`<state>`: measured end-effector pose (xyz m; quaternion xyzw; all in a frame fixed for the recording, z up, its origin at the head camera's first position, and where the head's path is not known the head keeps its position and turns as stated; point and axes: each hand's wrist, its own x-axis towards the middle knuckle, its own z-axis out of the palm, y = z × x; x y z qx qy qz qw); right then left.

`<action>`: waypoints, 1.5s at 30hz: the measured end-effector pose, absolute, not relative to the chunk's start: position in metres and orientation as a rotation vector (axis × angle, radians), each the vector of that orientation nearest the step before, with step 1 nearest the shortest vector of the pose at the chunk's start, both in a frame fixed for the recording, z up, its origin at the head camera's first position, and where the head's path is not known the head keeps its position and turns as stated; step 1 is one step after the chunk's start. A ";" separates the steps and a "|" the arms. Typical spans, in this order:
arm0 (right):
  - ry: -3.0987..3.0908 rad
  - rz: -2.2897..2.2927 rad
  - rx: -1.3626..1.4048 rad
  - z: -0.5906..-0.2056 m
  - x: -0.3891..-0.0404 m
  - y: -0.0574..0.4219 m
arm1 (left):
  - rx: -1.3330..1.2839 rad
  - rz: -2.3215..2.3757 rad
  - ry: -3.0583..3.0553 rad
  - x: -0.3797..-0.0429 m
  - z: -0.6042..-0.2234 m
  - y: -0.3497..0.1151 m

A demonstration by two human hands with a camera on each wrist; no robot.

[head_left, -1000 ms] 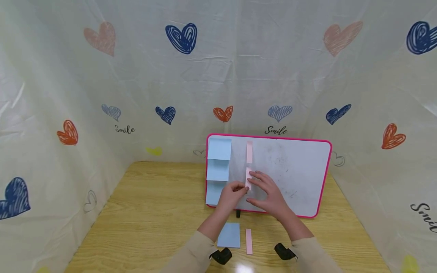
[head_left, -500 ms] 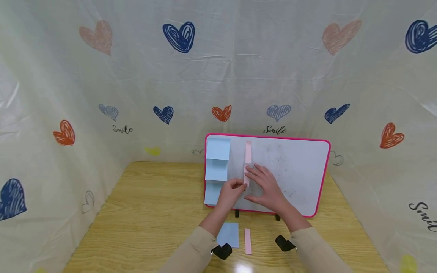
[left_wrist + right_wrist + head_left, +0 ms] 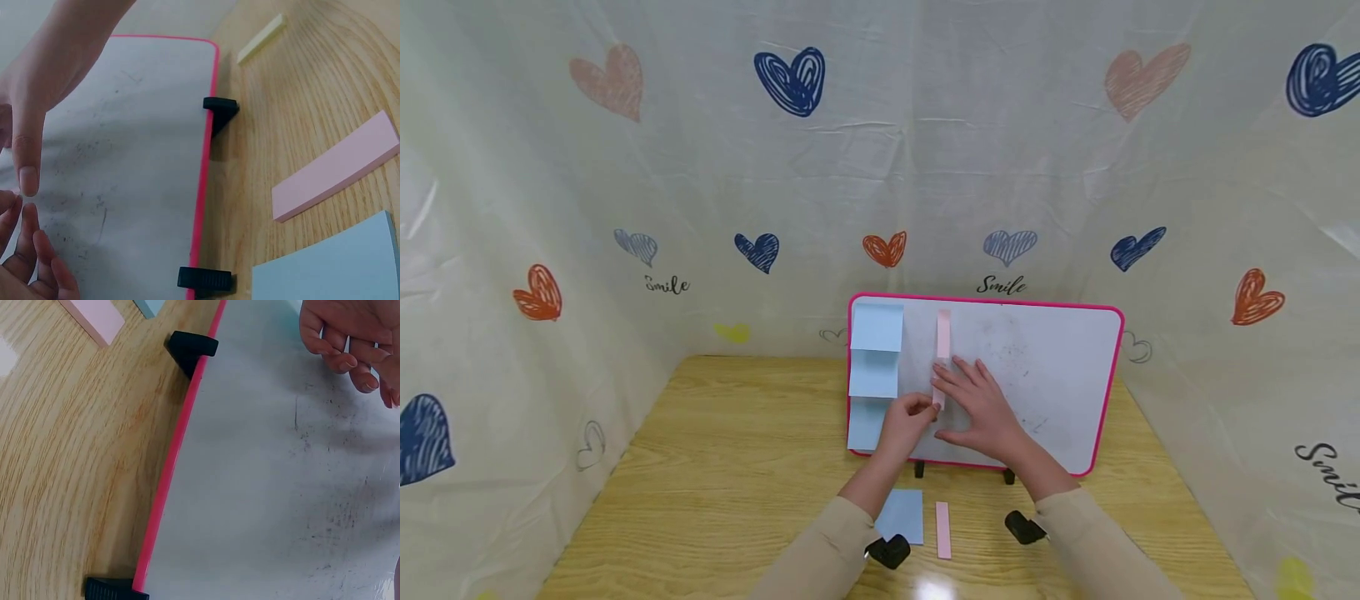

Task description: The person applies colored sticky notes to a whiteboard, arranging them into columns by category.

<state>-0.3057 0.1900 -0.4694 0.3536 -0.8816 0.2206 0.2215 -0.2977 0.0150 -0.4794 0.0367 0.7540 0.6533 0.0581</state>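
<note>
On the left, beside a column of light-blue notes (image 3: 876, 373), the left hand (image 3: 908, 423) reaches in with fingers bent, its grip pinched on the near end of a lower pink strip (image 3: 940, 399). That strip lies on the whiteboard (image 3: 1060, 392), its long axis running near to far, in line with a farther pink strip (image 3: 943, 335). The right hand (image 3: 988, 419) slants in from the right, fingers spread and thumb apart, fingertips across the lower strip, partly hiding its far portion.
</note>
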 end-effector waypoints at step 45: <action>-2.448 0.408 0.956 -0.472 -0.308 0.206 | 0.183 1.918 2.328 -0.296 -0.491 0.015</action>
